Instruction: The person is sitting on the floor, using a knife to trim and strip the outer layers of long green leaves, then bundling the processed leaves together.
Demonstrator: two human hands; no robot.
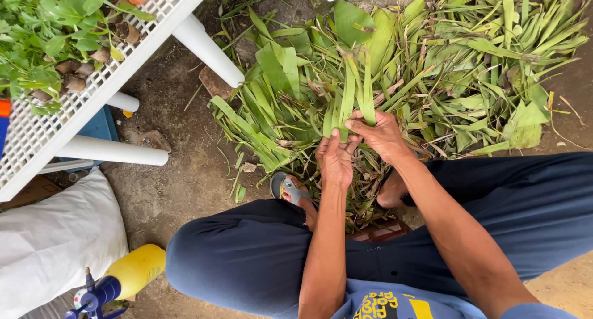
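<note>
Seen from above, squatting over a dirt floor (pixel 185 189), knees in dark blue trousers (pixel 247 257). Left hand (pixel 336 158) closed around the base of a bunch of long green leaves (pixel 352 93), grip pressed together on the stems. Right hand (pixel 383 134) just beside it, touching, fingers pinching the same bunch slightly higher up. Bunch upright-ish, fanning away from the body, sitting over a big pile of cut leaves (pixel 469 66) spread across the ground ahead. Grey sandal (pixel 287 186) showing under the left wrist. White slatted counter (pixel 62 115) upper left, carrying small leafy seedlings (pixel 49 29) in brown plugs. White sack (pixel 55 239) lower left, yellow spray bottle (pixel 133 269) with blue nozzle near the left knee.
</note>
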